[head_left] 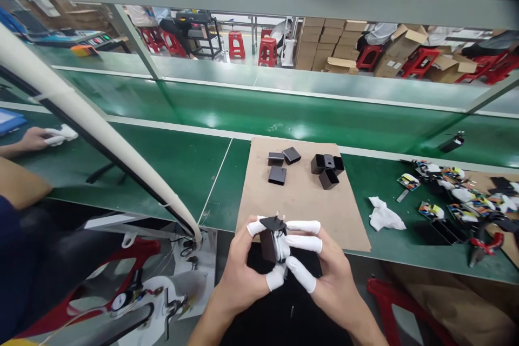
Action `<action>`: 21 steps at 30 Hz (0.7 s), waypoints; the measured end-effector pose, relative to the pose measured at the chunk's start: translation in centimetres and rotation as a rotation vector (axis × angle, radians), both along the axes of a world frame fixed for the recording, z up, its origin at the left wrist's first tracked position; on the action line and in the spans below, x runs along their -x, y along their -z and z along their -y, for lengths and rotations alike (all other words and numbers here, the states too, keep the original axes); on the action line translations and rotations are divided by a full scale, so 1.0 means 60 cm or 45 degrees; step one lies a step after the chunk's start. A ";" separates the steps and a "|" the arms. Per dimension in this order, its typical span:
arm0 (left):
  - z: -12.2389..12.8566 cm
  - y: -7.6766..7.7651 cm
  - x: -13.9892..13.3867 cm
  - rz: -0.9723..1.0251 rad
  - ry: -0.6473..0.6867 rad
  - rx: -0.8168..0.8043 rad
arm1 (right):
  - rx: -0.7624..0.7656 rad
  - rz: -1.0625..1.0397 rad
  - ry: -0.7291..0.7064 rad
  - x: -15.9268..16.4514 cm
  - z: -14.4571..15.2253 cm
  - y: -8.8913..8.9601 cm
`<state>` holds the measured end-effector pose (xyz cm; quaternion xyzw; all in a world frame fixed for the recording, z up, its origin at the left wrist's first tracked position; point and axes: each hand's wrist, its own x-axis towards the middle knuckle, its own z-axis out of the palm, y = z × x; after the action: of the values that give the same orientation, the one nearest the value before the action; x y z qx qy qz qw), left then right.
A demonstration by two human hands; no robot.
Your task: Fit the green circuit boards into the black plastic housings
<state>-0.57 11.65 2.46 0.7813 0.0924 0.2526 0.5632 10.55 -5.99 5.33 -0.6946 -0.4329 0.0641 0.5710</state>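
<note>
Both my hands, with white finger cots on the fingertips, hold a black power adapter [268, 246] just past the table's front edge. Its dark plate with metal prongs [273, 223] points up and away, and pale inner parts show on its right side. My left hand [247, 270] grips the case between thumb and fingers from the left. On the right, the fingers of my right hand [324, 262] press against the plate and the inner parts. Beyond them on a cardboard sheet [259, 211] lie several black cases, some closed-looking [277, 175] and some with open ends [328, 179].
Circuit boards [462, 194] lie heaped on the right, near red-handled pliers [484, 248] and a crumpled white cloth [385, 216]. A co-worker's hand [34, 139] rests on the table at far left. A thick pale pole [101, 119] slants across the left.
</note>
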 end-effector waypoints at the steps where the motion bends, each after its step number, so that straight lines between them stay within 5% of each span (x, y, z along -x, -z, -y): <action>1: -0.003 -0.001 0.000 -0.001 0.007 -0.012 | -0.008 -0.004 -0.008 -0.001 0.000 0.001; 6: 0.005 0.007 -0.008 0.062 -0.056 -0.031 | -0.065 0.150 -0.018 0.005 -0.003 0.018; 11: 0.033 0.033 -0.042 0.154 -0.268 -0.138 | -0.101 0.214 0.201 0.006 -0.015 0.049; 21: -0.022 0.124 -0.121 -0.056 -0.197 -0.252 | 0.028 0.526 0.571 -0.094 0.004 0.180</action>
<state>6.70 12.97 -5.01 0.8290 0.1394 0.2858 0.4601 16.18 -6.26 -5.47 -0.7774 -0.3750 -0.2013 0.4632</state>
